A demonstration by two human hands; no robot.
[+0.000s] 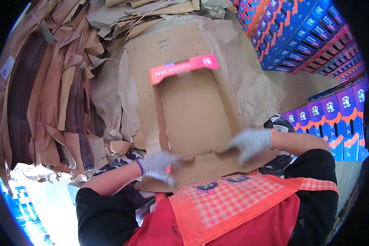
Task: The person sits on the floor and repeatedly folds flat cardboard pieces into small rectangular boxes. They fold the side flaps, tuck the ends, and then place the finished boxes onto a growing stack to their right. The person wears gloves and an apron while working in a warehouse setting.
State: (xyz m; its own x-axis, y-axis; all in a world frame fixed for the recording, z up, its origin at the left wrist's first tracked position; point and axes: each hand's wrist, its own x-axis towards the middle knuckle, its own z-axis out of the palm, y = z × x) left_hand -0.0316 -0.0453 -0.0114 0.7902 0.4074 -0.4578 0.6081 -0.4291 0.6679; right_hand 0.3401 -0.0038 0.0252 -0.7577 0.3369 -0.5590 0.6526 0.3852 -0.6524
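In front of me lies a partly folded cardboard box [194, 112], its inside plain brown. The far end wall stands up and shows a pink and orange printed band. Its long side walls are raised, while the near end flap lies spread toward my apron. My left hand [156, 167], in a white glove, grips the near left corner, its fingers at a small folded tab. My right hand [252, 144], gloved too, holds the near right corner with fingers bent over the cardboard. Some fingertips are blurred or hidden by the board.
Under the box lies a flat cardboard sheet [141, 96] on crumpled brown paper [260, 92]. Paper-wrapped bundles of cardboard blanks [26, 94] stand at the left. Blue and purple printed boxes [293, 37] are stacked at the far right, with more boxes [336, 123] at the near right.
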